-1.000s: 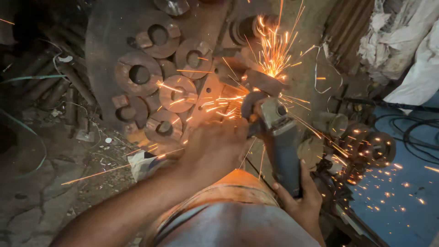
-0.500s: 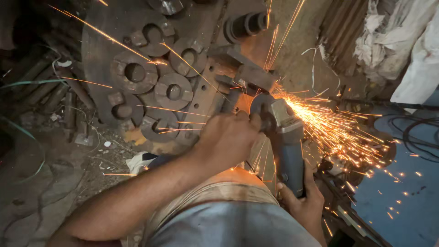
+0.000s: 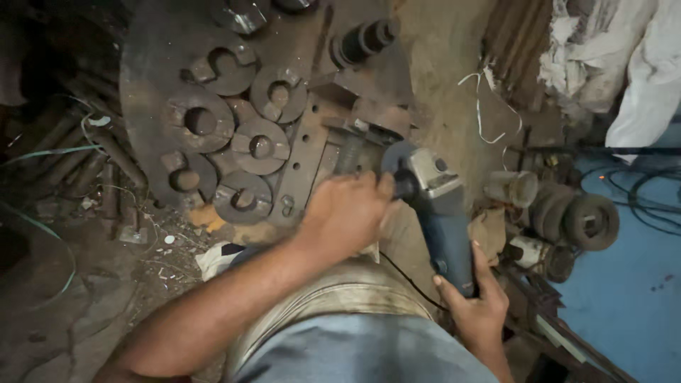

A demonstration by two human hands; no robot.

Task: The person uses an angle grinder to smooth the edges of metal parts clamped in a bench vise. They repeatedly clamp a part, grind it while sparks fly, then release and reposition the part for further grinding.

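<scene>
Sparks gone; both hands grip the angle grinder (image 3: 434,206) beside crowded steel discs (image 3: 259,145)

We are losing the angle grinder's (image 3: 434,206) side handle inside our left hand (image 3: 347,213), which is also covering part of the flat steel bar (image 3: 306,167). Our right hand (image 3: 477,305) is hiding the rear of the blue body, and its wrist is running off the bottom edge. The grinder's head is masking its own disc, so we cannot tell if it is touching metal. The round steel plate (image 3: 152,85) is getting cut by the top edge, and the left side is sinking into shadow.
</scene>
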